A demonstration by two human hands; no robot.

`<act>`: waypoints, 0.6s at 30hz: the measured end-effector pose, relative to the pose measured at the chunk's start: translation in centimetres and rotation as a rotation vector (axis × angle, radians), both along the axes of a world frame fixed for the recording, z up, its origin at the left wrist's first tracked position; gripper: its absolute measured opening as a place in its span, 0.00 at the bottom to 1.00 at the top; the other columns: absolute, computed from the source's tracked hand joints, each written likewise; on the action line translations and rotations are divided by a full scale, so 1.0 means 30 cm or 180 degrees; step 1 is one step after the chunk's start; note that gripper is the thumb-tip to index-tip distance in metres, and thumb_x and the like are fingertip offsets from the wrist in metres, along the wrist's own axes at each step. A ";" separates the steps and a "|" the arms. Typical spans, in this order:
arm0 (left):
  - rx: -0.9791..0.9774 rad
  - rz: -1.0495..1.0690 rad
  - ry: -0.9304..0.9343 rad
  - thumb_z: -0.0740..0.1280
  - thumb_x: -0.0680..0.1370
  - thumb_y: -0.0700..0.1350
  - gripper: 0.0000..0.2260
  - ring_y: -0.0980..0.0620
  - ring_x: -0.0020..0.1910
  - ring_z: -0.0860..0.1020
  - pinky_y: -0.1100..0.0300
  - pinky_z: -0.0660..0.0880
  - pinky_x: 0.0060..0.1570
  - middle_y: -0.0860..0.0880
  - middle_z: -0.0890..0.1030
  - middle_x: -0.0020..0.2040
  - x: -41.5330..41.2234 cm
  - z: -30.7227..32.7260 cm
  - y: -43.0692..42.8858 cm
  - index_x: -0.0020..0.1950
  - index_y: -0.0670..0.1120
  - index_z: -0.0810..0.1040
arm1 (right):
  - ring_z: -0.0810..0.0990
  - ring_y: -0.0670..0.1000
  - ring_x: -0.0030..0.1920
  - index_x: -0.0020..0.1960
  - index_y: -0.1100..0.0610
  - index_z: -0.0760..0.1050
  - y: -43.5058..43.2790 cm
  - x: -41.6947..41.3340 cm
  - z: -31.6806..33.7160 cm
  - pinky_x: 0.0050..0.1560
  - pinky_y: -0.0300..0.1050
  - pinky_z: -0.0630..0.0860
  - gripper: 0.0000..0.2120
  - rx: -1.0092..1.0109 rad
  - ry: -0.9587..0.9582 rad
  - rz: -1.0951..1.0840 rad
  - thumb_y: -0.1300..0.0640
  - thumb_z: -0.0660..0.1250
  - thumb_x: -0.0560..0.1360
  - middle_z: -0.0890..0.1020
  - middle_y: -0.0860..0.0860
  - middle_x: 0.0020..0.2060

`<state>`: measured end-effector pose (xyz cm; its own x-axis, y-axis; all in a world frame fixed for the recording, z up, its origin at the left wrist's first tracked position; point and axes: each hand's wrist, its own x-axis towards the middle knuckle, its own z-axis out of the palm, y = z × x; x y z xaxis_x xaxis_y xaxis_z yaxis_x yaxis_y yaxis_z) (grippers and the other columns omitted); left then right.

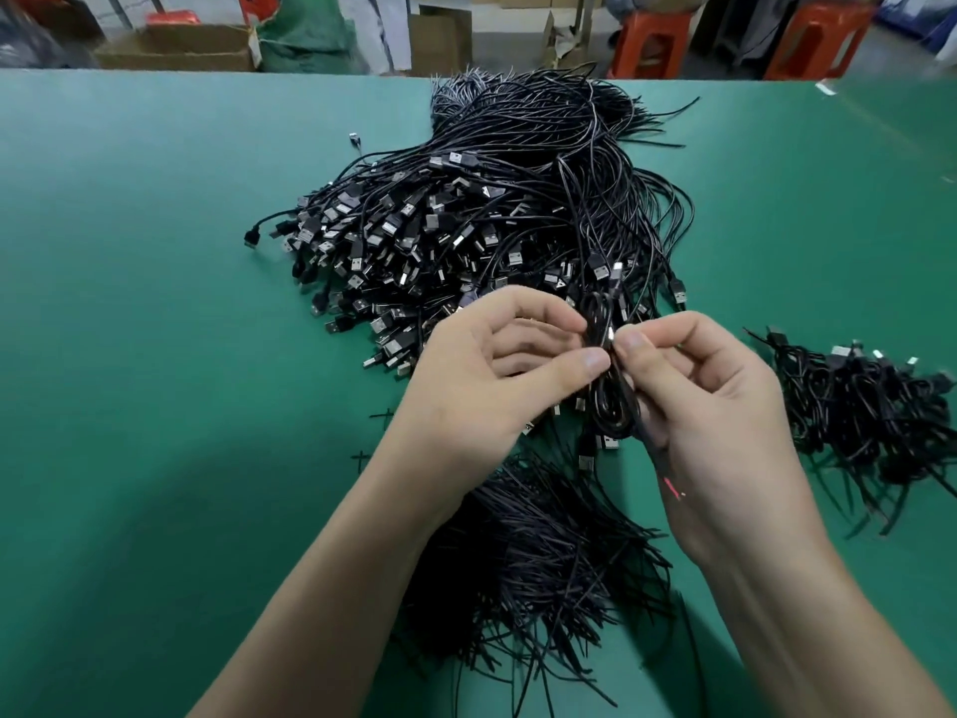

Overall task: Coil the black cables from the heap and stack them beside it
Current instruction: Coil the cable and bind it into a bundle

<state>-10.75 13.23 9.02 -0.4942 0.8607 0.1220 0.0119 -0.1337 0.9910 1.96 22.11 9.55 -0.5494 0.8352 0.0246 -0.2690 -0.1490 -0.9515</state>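
A big heap of black USB cables (481, 220) covers the middle of the green table (155, 303). In front of the heap I hold one coiled black cable (608, 391) upright between both hands. My left hand (497, 370) pinches the coil's upper part with thumb and fingers. My right hand (709, 401) grips the coil from the right, thumb at the top; a bare cable end with red wire (670, 487) hangs below its palm. A stack of coiled cables (854, 406) lies to the right of the heap.
A pile of thin black ties (538, 562) lies under my forearms near the front edge. Beyond the table's far edge stand cardboard boxes (181, 46) and orange stools (650, 41). Green surface shows at left.
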 end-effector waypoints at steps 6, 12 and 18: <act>0.0085 0.0186 0.0595 0.76 0.76 0.37 0.21 0.55 0.48 0.84 0.62 0.79 0.52 0.51 0.86 0.48 0.011 -0.006 0.008 0.66 0.48 0.76 | 0.68 0.42 0.25 0.42 0.58 0.78 0.024 0.016 0.002 0.26 0.31 0.65 0.05 0.0100 -0.0224 0.0202 0.60 0.70 0.77 0.75 0.49 0.27; 0.0172 0.0243 0.1482 0.74 0.77 0.38 0.17 0.56 0.52 0.83 0.62 0.77 0.55 0.60 0.84 0.49 0.031 -0.013 0.014 0.65 0.50 0.81 | 0.64 0.42 0.22 0.41 0.58 0.77 0.058 0.030 0.008 0.26 0.32 0.63 0.05 -0.0152 -0.0252 0.0478 0.57 0.70 0.71 0.74 0.50 0.27; 0.0331 0.0320 0.2312 0.74 0.78 0.36 0.16 0.50 0.54 0.79 0.58 0.75 0.56 0.53 0.81 0.51 0.007 -0.004 0.002 0.62 0.52 0.85 | 0.62 0.40 0.20 0.43 0.61 0.74 0.052 0.016 -0.003 0.23 0.32 0.62 0.09 -0.0811 0.0072 0.0577 0.70 0.60 0.79 0.71 0.48 0.25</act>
<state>-10.55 13.28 8.89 -0.3337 0.7818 0.5268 0.6770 -0.1901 0.7110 2.43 23.66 9.45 -0.6916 0.7046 -0.1591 -0.2369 -0.4293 -0.8715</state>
